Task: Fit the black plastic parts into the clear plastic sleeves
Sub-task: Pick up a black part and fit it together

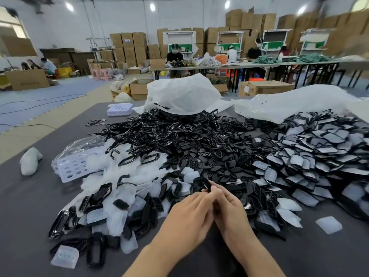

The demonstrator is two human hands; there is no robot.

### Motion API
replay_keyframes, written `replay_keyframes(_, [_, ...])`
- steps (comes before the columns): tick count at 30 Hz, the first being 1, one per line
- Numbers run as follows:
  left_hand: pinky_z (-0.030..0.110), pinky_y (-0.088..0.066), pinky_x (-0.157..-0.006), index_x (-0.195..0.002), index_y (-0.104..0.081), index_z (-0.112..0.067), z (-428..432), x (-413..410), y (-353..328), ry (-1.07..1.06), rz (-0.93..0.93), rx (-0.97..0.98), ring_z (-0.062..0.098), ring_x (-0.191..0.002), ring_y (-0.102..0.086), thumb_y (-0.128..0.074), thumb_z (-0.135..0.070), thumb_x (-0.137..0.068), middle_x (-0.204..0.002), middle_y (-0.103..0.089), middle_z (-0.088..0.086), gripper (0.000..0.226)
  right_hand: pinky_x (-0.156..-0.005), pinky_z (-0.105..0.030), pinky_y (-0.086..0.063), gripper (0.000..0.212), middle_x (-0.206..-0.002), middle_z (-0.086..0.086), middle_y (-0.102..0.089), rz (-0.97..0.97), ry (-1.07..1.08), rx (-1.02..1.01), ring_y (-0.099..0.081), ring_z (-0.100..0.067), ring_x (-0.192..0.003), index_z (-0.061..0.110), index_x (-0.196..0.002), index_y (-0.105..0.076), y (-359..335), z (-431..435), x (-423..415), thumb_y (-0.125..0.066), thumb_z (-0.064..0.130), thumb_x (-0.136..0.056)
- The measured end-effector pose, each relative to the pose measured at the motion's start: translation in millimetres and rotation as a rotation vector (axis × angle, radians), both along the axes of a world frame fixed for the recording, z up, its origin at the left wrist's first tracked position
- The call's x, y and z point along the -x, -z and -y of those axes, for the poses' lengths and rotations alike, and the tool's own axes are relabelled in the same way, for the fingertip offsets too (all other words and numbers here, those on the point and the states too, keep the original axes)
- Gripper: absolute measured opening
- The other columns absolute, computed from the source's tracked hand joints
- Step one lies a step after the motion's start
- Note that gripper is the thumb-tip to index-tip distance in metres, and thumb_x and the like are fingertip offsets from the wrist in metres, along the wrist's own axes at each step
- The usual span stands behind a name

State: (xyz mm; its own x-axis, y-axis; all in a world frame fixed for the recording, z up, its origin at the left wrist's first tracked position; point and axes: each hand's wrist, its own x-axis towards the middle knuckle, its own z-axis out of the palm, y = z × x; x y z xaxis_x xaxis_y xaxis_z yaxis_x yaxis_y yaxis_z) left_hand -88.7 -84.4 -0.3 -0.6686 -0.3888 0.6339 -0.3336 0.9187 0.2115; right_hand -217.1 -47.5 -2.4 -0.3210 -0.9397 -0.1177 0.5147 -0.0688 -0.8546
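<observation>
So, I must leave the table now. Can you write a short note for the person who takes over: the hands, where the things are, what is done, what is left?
Left hand: pinches one black part at the fingertips.
Right hand: fingers curled on the same part, close against the left hand.
I cannot tell whether a sleeve is on that part.
Heap of loose black parts: middle of the table.
Clear sleeves: near left, mixed with parts.
Done: pile of sleeved parts on the right.
Left: the middle heap, still large.
</observation>
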Motion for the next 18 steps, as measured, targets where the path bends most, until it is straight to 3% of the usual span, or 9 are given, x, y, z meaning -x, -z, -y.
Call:
replay_keyframes(3, [0.027, -0.053, -0.085, -0.131, -0.051, -0.019, 3, -1, -1, 0.059, -0.139, -0.026, 0.012, -0.104, -0.064, -0.051, -0.009, -0.095, -0.119, -0.064, -0.007, 0.037, -0.064, -0.024, -0.059, 0.016, -0.082, -0.009, -0.073, 0.034, -0.002, 0.039, -0.071, -0.016, -0.072, 0.021, -0.094, -0.081, 1, 5, 3, -0.070, 0.025, -0.083])
replay_keyframes(6, [0.015, -0.043, -0.095, -0.127, -0.051, -0.026, 10, -1, 3, -0.015, -0.283, -0.055, 0.006, -0.110, -0.055, -0.052, -0.017, -0.097, -0.122, -0.054, -0.014, 0.032, -0.064, -0.023, -0.059, 0.018, -0.084, -0.010, -0.074, 0.027, 0.020, 0.065, -0.072, -0.015, -0.073, 0.018, -0.093, -0.081, 3, 7, 3, -0.072, 0.022, -0.078])
replay_keyframes(9, [0.011, -0.045, -0.081, -0.116, -0.043, -0.050, 10, 1, 1, -0.174, -0.487, -0.463, 0.010, -0.096, -0.060, -0.055, -0.039, -0.097, -0.110, -0.054, -0.018, 0.025, -0.066, -0.026, -0.060, 0.019, -0.090, -0.011, -0.076, -0.015, 0.072, 0.068, -0.075, -0.021, -0.081, 0.020, -0.089, -0.080, 4, 9, 3, -0.076, 0.024, -0.071])
replay_keyframes(12, [0.015, -0.050, -0.076, -0.109, -0.048, -0.044, 14, 5, 2, -0.243, -0.657, -0.756, 0.008, -0.088, -0.064, -0.062, -0.043, -0.091, -0.097, -0.063, -0.010, 0.023, -0.065, -0.027, -0.061, 0.018, -0.091, -0.012, -0.077, -0.011, 0.114, 0.065, -0.076, -0.024, -0.083, 0.019, -0.086, -0.079, 7, 12, 4, -0.077, 0.023, -0.069])
replay_keyframes(15, [0.018, -0.053, -0.079, -0.106, -0.058, -0.032, 14, 9, 0, -0.178, -0.649, -0.923, 0.006, -0.089, -0.069, -0.063, -0.025, -0.096, -0.096, -0.071, -0.013, 0.013, -0.077, -0.035, -0.063, 0.028, -0.100, -0.018, -0.077, -0.006, 0.075, 0.082, -0.076, -0.029, -0.093, 0.011, -0.096, -0.073, 10, 11, 4, -0.077, 0.021, -0.071])
replay_keyframes(18, [0.010, -0.048, -0.070, -0.098, -0.066, -0.034, 13, 7, -2, -0.185, -0.604, -0.898, 0.002, -0.079, -0.068, -0.059, -0.018, -0.099, -0.087, -0.073, -0.011, 0.018, -0.093, -0.047, -0.057, 0.030, -0.104, -0.018, -0.076, -0.176, 0.033, 0.072, -0.074, -0.027, -0.102, 0.011, -0.098, -0.069, 10, 9, -1, -0.078, 0.026, -0.073])
